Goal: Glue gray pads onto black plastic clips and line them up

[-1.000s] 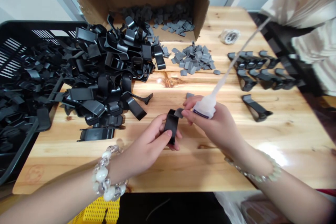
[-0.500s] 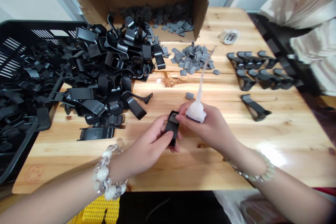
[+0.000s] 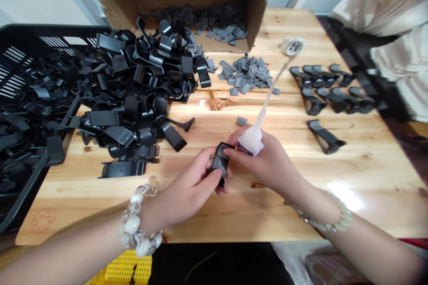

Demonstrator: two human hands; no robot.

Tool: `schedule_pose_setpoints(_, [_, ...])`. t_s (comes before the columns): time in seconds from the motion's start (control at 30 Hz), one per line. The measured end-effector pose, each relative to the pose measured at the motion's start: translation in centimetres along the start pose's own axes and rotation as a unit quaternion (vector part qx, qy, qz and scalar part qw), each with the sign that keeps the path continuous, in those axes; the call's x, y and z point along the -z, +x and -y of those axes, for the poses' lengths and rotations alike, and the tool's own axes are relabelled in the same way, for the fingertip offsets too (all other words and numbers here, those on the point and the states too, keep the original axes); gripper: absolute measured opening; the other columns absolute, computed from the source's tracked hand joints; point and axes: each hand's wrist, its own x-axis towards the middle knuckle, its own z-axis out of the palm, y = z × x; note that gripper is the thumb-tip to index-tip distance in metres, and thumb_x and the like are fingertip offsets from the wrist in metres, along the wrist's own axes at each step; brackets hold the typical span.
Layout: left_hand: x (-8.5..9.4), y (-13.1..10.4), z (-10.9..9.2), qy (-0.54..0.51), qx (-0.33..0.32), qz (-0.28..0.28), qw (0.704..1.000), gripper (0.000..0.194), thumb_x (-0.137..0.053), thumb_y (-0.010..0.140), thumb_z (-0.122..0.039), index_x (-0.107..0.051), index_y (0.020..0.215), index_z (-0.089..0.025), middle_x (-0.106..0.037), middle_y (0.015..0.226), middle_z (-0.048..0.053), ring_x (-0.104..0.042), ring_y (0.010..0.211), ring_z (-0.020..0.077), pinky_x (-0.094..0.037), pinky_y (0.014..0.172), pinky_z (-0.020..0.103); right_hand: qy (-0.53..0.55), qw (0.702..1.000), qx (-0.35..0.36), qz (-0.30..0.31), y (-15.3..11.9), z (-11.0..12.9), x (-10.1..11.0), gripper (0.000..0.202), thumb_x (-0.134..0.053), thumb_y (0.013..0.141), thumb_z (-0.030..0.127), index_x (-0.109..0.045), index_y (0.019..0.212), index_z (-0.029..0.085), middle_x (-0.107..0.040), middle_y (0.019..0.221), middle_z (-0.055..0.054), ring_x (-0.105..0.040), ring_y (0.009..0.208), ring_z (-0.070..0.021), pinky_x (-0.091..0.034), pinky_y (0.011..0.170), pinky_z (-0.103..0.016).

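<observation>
Near the table's front, my left hand (image 3: 200, 176) grips a black plastic clip (image 3: 220, 163) with its thumb on the lower part. A grey pad lies on the clip's upper part, where my right thumb presses. My right hand (image 3: 259, 153) is closed around a small white glue bottle (image 3: 251, 140), whose long thin nozzle points up and away to the right. One loose grey pad (image 3: 241, 121) lies on the wood just beyond the right hand. Farther back is a pile of grey pads (image 3: 247, 73).
A large heap of black clips (image 3: 133, 80) covers the left side, beside a black basket (image 3: 26, 35). An open cardboard box (image 3: 257, 22) with grey pads stands behind. Several clips (image 3: 331, 93) sit in rows at right, one clip (image 3: 324, 136) nearer. A tape roll (image 3: 292, 46) lies at the back.
The glue bottle has tilted, its nozzle swinging to the right. The clip in my left hand has turned slightly, and my right thumb now covers more of the pad on it.
</observation>
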Motion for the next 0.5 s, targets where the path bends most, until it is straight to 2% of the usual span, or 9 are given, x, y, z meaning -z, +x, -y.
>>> schedule_pose_setpoints(0.13, [-0.04,-0.02,0.13,0.023,-0.007,0.002,1.0,0.026,-0.04,0.097,-0.025,-0.042,0.123,-0.02,-0.058,0.102,0.006,-0.058,0.082,0.0144,-0.05,0.077,0.03,0.028,0.999,-0.011,0.016,-0.03,0.18,0.15,0.014,-0.069,0.074,0.022,-0.055,0.078,0.02,-0.064,0.075,-0.001,-0.059,0.067,-0.0165,-0.047,0.061,-0.032])
schedule_pose_setpoints(0.5, [-0.1,-0.05,0.14,0.035,-0.024,0.003,0.999,0.024,-0.042,0.096,-0.024,-0.046,0.12,-0.021,-0.058,0.101,0.005,-0.059,0.084,0.0141,-0.051,0.083,0.031,-0.038,0.999,0.032,0.02,-0.31,-0.24,0.39,0.013,-0.065,0.079,0.025,-0.053,0.081,0.021,-0.065,0.081,-0.002,-0.059,0.067,-0.0165,-0.046,0.06,-0.032])
